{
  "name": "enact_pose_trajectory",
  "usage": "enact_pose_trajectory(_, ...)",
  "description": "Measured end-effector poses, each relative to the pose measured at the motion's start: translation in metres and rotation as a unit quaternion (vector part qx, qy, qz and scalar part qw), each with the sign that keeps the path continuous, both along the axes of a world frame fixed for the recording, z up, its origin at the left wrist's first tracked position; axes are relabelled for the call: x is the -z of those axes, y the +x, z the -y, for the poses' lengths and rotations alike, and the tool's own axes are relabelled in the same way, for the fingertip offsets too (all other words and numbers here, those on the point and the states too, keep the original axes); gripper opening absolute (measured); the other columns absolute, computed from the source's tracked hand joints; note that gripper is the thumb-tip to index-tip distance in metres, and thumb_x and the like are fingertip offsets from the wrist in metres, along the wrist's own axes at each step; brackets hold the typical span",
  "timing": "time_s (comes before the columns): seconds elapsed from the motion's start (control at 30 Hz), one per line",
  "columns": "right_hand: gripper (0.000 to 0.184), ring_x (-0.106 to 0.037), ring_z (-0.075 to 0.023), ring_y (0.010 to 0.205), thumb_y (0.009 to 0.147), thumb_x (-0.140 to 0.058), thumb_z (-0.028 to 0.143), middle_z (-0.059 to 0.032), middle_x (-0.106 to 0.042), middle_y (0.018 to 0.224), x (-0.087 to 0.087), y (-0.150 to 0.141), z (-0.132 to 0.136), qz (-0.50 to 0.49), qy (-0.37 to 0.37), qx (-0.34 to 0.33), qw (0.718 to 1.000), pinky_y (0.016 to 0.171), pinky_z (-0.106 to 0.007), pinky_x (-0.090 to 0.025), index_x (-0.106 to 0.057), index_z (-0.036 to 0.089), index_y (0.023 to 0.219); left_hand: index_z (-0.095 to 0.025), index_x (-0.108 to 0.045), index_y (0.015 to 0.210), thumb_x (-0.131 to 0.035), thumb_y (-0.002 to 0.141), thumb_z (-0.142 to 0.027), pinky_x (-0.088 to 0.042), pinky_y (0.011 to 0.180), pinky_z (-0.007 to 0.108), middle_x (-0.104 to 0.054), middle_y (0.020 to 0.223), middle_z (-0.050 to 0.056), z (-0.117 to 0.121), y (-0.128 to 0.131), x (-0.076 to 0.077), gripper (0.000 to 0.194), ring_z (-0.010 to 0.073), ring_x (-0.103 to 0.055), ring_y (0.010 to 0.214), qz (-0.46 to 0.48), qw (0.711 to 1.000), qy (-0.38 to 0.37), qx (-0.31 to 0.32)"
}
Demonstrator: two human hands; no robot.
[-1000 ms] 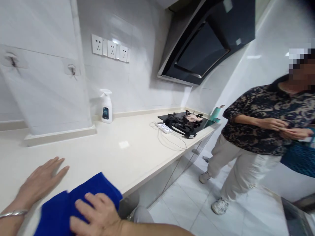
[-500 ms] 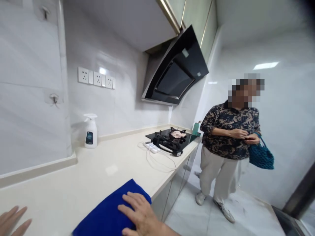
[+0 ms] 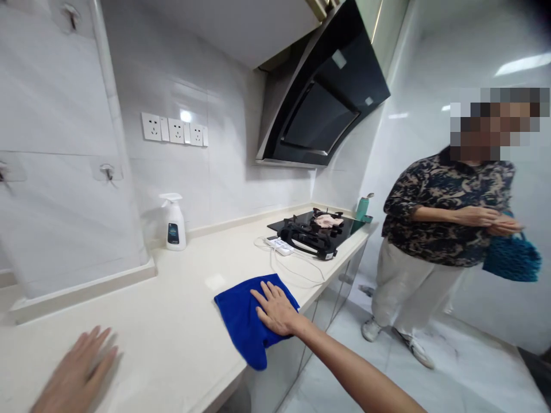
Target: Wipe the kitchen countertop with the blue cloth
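Observation:
A blue cloth [image 3: 241, 312] lies spread on the cream countertop [image 3: 172, 321], one corner drooping over the front edge. My right hand [image 3: 275, 310] rests flat on top of it, fingers stretched out and pressing rather than gripping. At the lower left, my left hand [image 3: 80, 370] is open over the bare counter, thumb apart from the fingers and nothing held; whether it touches the surface I cannot tell. A white spray bottle [image 3: 174, 223] stands upright by the wall, beyond both hands.
Past the cloth are a white device [image 3: 279, 246] with cables, a black gas stove [image 3: 318, 229] with a pale cloth [image 3: 328, 221] on it, and a green bottle [image 3: 362, 207]. A range hood [image 3: 322, 109] juts out above. Another person [image 3: 447, 218] stands right, holding a teal bag [image 3: 512, 255].
My right hand has moved forward over the counter with the blue cloth, toward the stove. My left hand has come further into view. The camera view has shifted too.

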State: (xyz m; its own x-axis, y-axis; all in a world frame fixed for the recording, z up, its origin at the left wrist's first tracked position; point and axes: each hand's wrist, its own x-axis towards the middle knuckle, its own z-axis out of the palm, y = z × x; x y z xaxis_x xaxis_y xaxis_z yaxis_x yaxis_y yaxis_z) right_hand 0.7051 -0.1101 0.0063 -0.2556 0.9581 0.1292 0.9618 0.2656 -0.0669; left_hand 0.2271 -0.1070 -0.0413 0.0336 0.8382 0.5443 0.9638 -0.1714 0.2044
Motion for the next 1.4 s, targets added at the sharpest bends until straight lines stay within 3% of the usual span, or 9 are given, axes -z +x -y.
enact_pose_trajectory(0.07,0.061,-0.017,-0.0364,0.151,0.101,-0.029,0.048,-0.0188,-0.022,0.163,-0.004,-0.009,-0.017,0.0,-0.01,0.03,1.0,0.119,-0.057,-0.016,-0.028,0.022,0.157,-0.023,-0.048,0.141,-0.025,0.093,-0.059,-0.032,0.12,0.044,-0.039,0.154,0.005,0.008,0.04,-0.013,0.064,0.0214,-0.028,0.146,0.027,0.998,-0.024,0.061)
enact_pose_trajectory(0.23,0.063,-0.019,-0.0383,0.15,0.101,-0.027,0.049,-0.0213,-0.022,0.162,-0.009,-0.027,-0.046,-0.003,-0.013,0.06,0.998,0.117,-0.06,-0.015,-0.028,0.019,0.156,-0.026,-0.048,0.143,-0.035,0.095,-0.055,-0.033,0.118,0.049,-0.043,0.152,0.008,0.035,0.144,-0.051,0.057,0.0239,-0.034,0.144,-0.024,0.973,-0.02,0.227)
enact_pose_trajectory(0.43,0.062,-0.017,-0.0404,0.15,0.1,-0.032,0.049,-0.02,-0.022,0.162,0.001,-0.035,-0.014,0.002,0.015,-0.03,0.999,0.117,-0.062,-0.016,-0.03,0.022,0.156,-0.033,-0.038,0.149,-0.043,0.094,-0.054,-0.054,0.102,0.036,-0.05,0.146,0.008,0.044,0.217,-0.058,0.059,0.0215,-0.052,0.132,-0.041,0.956,-0.01,0.292)
enact_pose_trajectory(0.6,0.066,-0.007,-0.0397,0.151,0.1,-0.03,0.055,-0.0178,-0.014,0.164,0.009,-0.035,0.032,-0.024,0.008,-0.154,0.988,0.119,-0.062,-0.014,-0.022,0.025,0.158,-0.029,-0.029,0.153,-0.043,0.097,-0.04,-0.058,0.095,0.034,-0.057,0.139,0.008,0.066,0.203,-0.033,0.06,0.021,-0.061,0.12,-0.13,0.952,0.051,0.273)
enact_pose_trajectory(0.77,0.068,-0.002,-0.0396,0.152,0.099,-0.033,0.057,-0.0157,-0.008,0.165,0.007,-0.043,0.037,-0.046,-0.011,-0.195,0.98,0.119,-0.064,-0.008,-0.019,0.027,0.159,-0.022,-0.026,0.155,-0.048,0.093,-0.042,-0.058,0.093,0.03,-0.05,0.145,0.009,0.098,0.167,-0.019,0.068,0.0217,-0.06,0.122,-0.184,0.944,0.116,0.247)
enact_pose_trajectory(1.03,0.068,-0.008,-0.0408,0.151,0.099,-0.03,0.055,-0.019,-0.014,0.164,-0.005,-0.111,-0.027,-0.019,-0.025,-0.168,0.985,0.119,-0.061,-0.01,-0.024,0.022,0.158,-0.025,-0.029,0.153,-0.031,0.099,-0.038,-0.044,0.114,0.038,-0.045,0.151,0.005,0.032,0.145,-0.02,0.056,0.0192,-0.045,0.138,-0.085,0.978,-0.068,0.178)
enact_pose_trajectory(1.2,0.066,-0.011,-0.0402,0.151,0.1,-0.028,0.054,-0.0198,-0.017,0.164,-0.011,-0.147,-0.046,-0.016,-0.038,-0.109,0.993,0.119,-0.059,-0.01,-0.026,0.022,0.157,-0.025,-0.034,0.152,-0.028,0.095,-0.029,-0.045,0.112,0.035,-0.048,0.149,0.003,0.041,0.117,-0.037,0.058,0.0168,-0.045,0.137,-0.062,0.98,-0.127,0.137)
enact_pose_trajectory(1.3,0.066,-0.011,-0.0418,0.15,0.099,-0.028,0.054,-0.0204,-0.018,0.163,-0.003,-0.154,-0.023,-0.027,-0.02,-0.149,0.988,0.119,-0.06,-0.01,-0.027,0.022,0.157,-0.021,-0.043,0.147,-0.034,0.092,-0.029,-0.045,0.112,0.039,-0.05,0.147,0.006,0.071,0.113,-0.06,0.056,0.0222,-0.051,0.132,-0.082,0.972,-0.203,0.084)
enact_pose_trajectory(1.4,0.067,-0.01,-0.0436,0.15,0.1,-0.026,0.055,-0.021,-0.018,0.163,0.009,-0.157,0.01,-0.045,0.006,-0.191,0.98,0.118,-0.062,-0.01,-0.026,0.021,0.157,-0.018,-0.042,0.148,-0.031,0.095,-0.031,-0.048,0.108,0.045,-0.056,0.141,0.011,0.092,0.125,-0.077,0.055,0.026,-0.059,0.123,-0.079,0.98,-0.184,0.022)
